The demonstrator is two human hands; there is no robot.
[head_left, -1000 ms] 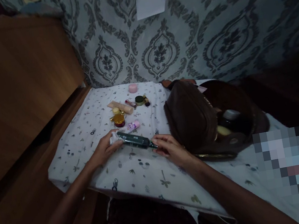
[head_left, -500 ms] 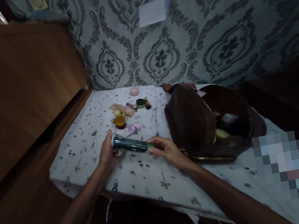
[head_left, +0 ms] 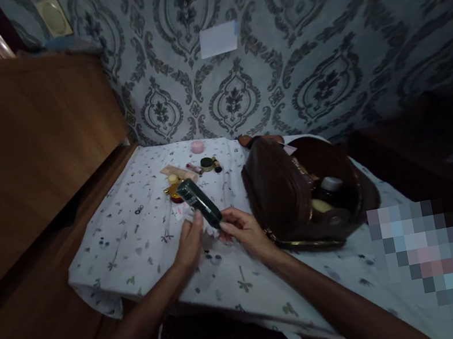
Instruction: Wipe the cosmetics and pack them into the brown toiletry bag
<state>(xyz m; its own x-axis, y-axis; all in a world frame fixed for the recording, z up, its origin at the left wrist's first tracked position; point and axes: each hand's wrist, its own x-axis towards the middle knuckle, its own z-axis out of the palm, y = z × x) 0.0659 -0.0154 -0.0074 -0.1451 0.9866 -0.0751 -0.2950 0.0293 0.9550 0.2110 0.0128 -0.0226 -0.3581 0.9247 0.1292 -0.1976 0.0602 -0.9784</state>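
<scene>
My right hand (head_left: 242, 231) pinches the lower end of a dark green tube (head_left: 199, 202) and holds it tilted up, its top leaning away to the left, above a white patterned cloth (head_left: 141, 231). My left hand (head_left: 191, 245) is beside the tube's lower end, fingers stretched up and touching or nearly touching it, with a bit of white tissue by the fingertips. Just beyond the tube lie several small cosmetics: a gold-lidded red jar (head_left: 173, 191), a beige tube (head_left: 178, 172), a dark round pot (head_left: 207, 163) and a pink jar (head_left: 197, 146).
An open brown bag (head_left: 287, 194) with small containers inside lies right of my hands. A wooden headboard or panel (head_left: 21, 147) runs along the left. Patterned wallpaper with a white paper note (head_left: 218, 39) stands behind. A blurred patch covers the lower right.
The tube went from lying level between both hands to tilted upright in my right hand. My left hand slid from the tube's far end to its lower end. The camera shifted slightly.
</scene>
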